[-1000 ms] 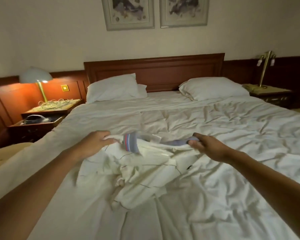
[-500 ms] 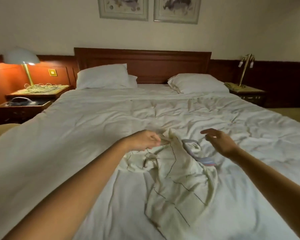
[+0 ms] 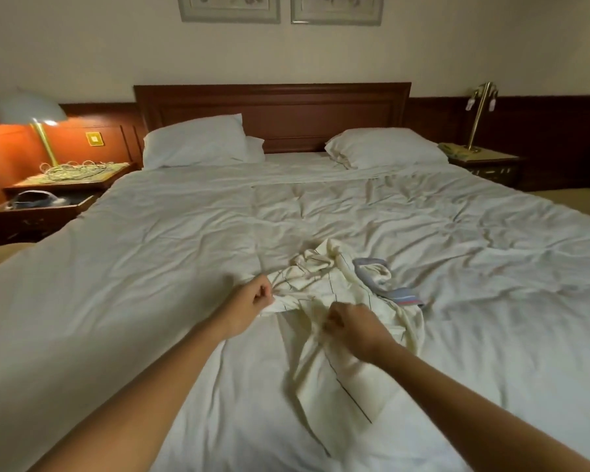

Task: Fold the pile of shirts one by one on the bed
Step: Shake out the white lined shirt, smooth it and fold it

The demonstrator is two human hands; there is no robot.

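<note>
A crumpled cream shirt (image 3: pixel 334 356) with thin dark lines lies in the middle of the white bed (image 3: pixel 150 267). Its grey-blue striped collar (image 3: pixel 385 284) is twisted at the far right of the heap. My left hand (image 3: pixel 252 303) grips a bunched edge of the shirt at its left side. My right hand (image 3: pixel 351 323) pinches the cloth near the middle of the heap, fingers curled into the fabric. Only this one shirt is in view.
Two white pillows (image 3: pixel 198 141) lie against the dark wooden headboard (image 3: pixel 273 110). A lit lamp (image 3: pixel 31 114) stands on the left nightstand (image 3: pixel 65 178) with a tangle of cables and an open drawer. A brass lamp (image 3: pixel 481 110) stands on the right nightstand.
The shirt was dropped from a lifted spread onto the bed. My right hand let go of the collar and came back to take hold of the cloth in the middle. My left hand slid toward me.
</note>
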